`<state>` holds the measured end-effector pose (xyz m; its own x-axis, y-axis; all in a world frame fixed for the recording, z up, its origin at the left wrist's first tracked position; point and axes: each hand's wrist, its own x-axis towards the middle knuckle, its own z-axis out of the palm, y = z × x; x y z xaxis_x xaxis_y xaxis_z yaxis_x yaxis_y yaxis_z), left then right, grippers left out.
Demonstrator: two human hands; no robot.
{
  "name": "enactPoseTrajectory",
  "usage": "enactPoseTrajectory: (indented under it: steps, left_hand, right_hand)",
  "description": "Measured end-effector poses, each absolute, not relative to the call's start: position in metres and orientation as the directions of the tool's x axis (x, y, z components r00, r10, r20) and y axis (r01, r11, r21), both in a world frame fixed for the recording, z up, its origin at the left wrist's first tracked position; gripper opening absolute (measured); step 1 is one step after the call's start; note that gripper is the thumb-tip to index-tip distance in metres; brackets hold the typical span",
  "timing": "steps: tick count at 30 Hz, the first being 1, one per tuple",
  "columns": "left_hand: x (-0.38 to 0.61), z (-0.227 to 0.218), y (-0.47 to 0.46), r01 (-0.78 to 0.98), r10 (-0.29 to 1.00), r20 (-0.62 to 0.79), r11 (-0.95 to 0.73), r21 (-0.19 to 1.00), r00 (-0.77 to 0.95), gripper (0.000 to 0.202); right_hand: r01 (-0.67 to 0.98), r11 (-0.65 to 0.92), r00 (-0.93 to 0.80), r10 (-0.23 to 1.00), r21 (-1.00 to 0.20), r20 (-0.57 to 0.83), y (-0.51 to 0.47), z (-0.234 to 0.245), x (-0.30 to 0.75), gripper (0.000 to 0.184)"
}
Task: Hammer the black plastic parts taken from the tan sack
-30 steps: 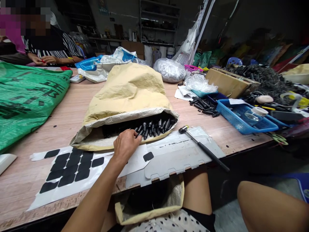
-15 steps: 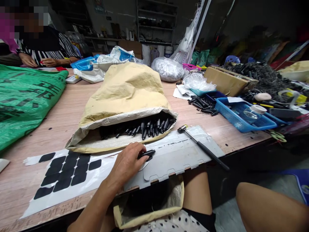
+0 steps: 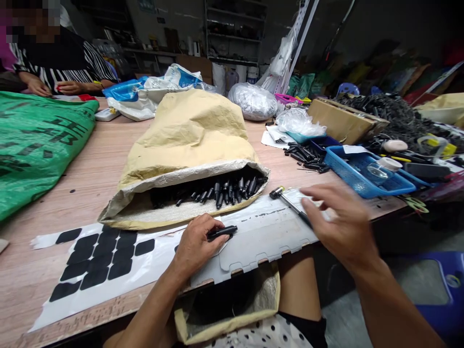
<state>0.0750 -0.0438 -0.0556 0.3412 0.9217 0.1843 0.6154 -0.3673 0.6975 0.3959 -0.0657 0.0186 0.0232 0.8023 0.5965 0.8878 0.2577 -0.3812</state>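
My left hand point(image 3: 201, 244) is closed around a short black tube point(image 3: 224, 232), low over the grey board point(image 3: 250, 249) at the table's front edge. My right hand point(image 3: 340, 224) is raised over the board's right end, smeared by motion, with its thumb and fingers apart and nothing seen between them. Under it lies a small hammer point(image 3: 292, 203); its head points to the bag and the lower handle is hidden by the hand. Behind my left hand, a tan woven bag point(image 3: 188, 130) lies with its mouth towards me, showing many black tubes point(image 3: 228, 191).
A white sheet with black rounded squares point(image 3: 96, 256) lies left. A green sack point(image 3: 39, 150) stands beyond it. At right are loose black pieces point(image 3: 306, 157) and a blue basket point(image 3: 366, 171). Another open bag point(image 3: 226, 324) sits at my lap. A co-worker point(image 3: 61, 63) sits far left.
My right hand has come into view from the right and now covers the hammer's lower handle. The left hand stays in place, still gripping the tube. The view has shifted slightly.
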Motion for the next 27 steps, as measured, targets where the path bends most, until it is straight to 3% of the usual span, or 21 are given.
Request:
enactPoseTrajectory:
  steps: [4,7,9,11,14,17,19,23,27]
  left_hand:
    - [0.075,-0.056,-0.044,0.614,0.921,0.201,-0.374,0.695,0.334,0.012]
    - [0.074,-0.057,-0.045,0.605,0.919,0.199,-0.376,0.702,0.340,0.012]
    - [0.074,-0.057,-0.045,0.604,0.920,0.194,-0.371,0.705,0.339,0.012]
    - [0.074,-0.056,-0.046,0.609,0.923,0.192,-0.366,0.704,0.332,0.012]
    - [0.074,-0.055,-0.047,0.617,0.927,0.183,-0.355,0.702,0.326,0.011]
    - [0.074,-0.055,-0.047,0.614,0.928,0.180,-0.353,0.706,0.327,0.011]
    - [0.073,-0.055,-0.047,0.608,0.926,0.186,-0.357,0.709,0.328,0.011]
    - [0.071,-0.056,-0.046,0.575,0.919,0.197,-0.369,0.730,0.340,0.011]
    - [0.071,-0.058,-0.045,0.554,0.920,0.203,-0.367,0.747,0.336,0.012]
  right_hand:
    - [0.970,-0.045,0.123,0.939,-0.241,0.320,-0.041,-0.021,0.405,0.035]
    - [0.972,-0.121,0.164,0.964,-0.203,0.211,-0.031,-0.044,0.413,0.032]
    - [0.952,-0.152,0.204,0.962,-0.264,0.181,-0.028,-0.050,0.417,0.030]
    - [0.901,-0.174,0.238,0.964,-0.398,0.119,-0.027,-0.050,0.419,0.030]
    - [0.797,-0.124,0.229,0.968,-0.591,0.106,-0.034,-0.048,0.416,0.030]
    - [0.718,0.015,0.174,0.964,-0.696,0.200,-0.054,-0.043,0.401,0.028]
    - [0.656,0.094,0.061,0.983,-0.749,0.176,-0.071,-0.038,0.382,0.027]
    - [0.692,0.256,-0.078,0.956,-0.675,0.282,-0.097,-0.031,0.341,0.028]
    - [0.745,0.356,-0.141,0.911,-0.565,0.388,-0.104,-0.031,0.316,0.043]
